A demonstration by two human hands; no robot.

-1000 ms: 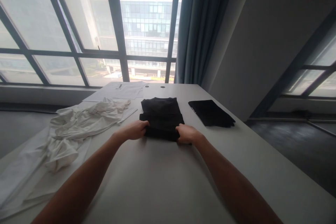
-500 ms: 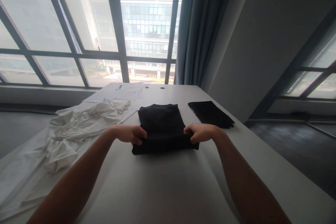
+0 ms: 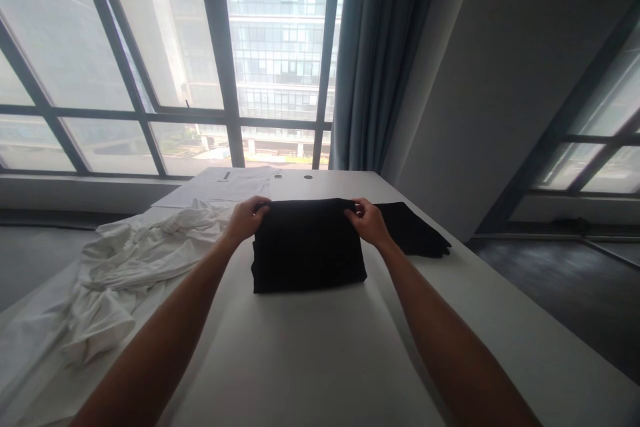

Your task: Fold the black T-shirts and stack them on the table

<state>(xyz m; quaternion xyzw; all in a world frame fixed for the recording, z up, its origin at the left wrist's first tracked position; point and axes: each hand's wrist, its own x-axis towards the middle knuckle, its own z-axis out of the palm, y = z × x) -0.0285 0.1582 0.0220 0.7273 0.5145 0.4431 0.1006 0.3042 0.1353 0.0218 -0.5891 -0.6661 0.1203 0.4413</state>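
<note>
A folded black garment (image 3: 309, 247) is in the middle of the table, its front face turned toward me. Its exact kind I cannot tell. My left hand (image 3: 249, 217) pinches its upper left corner, the thumb on the near side. At the upper right corner my right hand (image 3: 367, 219) grips it the same way. The lower edge appears to rest on the tabletop. Behind my right hand lies a second folded black garment (image 3: 413, 230), partly covered by that hand and arm.
A crumpled heap of white cloth (image 3: 150, 257) spreads over the left side of the white table (image 3: 300, 360). White sheets (image 3: 235, 183) lie at the far left end, near two round holes in the tabletop. Windows and a grey-blue curtain (image 3: 367, 67) stand behind.
Both hands have moved away from me and up, from the near edge of the black garment to its far top edge. The garment is now folded over into a shorter bundle.
</note>
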